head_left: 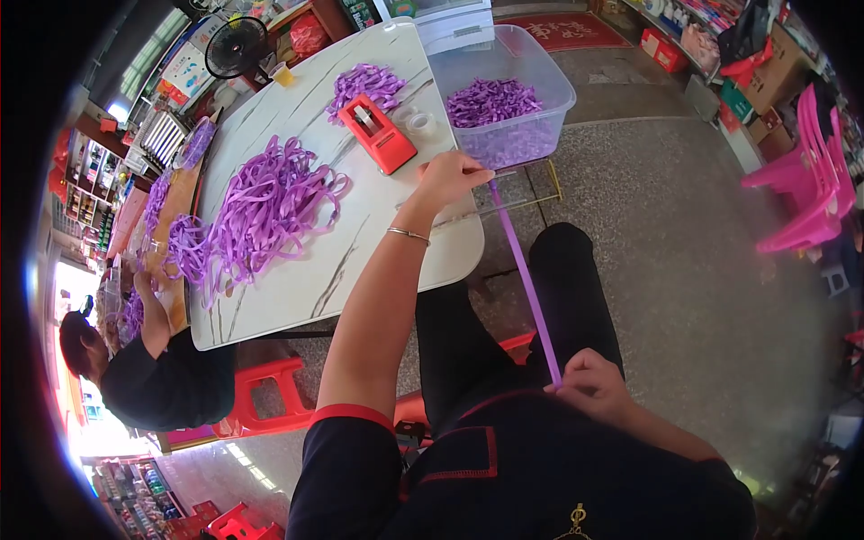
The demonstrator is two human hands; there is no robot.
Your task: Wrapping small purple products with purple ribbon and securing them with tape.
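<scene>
A purple ribbon strap (522, 270) is stretched taut between my two hands, over my lap. My left hand (453, 178) pinches its upper end beside the table's right edge, close to the plastic bin. Down at my waist, my right hand (589, 387) grips the lower end, its fingers closed. A red tape dispenser (378, 135) rests on the table just beyond my left hand, with clear tape rolls (419, 124) next to it. To its left lies a large tangled heap of purple straps (270, 202); a smaller pile (369, 85) sits behind the dispenser.
The white marble-patterned table (315, 310) fills the left side. A clear plastic bin (517, 139) holding folded purple straps stands right of it. A black fan (237, 47) and yellow cup (283, 74) are at the far edge. Another person (171, 378) sits at left; pink chairs (805, 180) stand right.
</scene>
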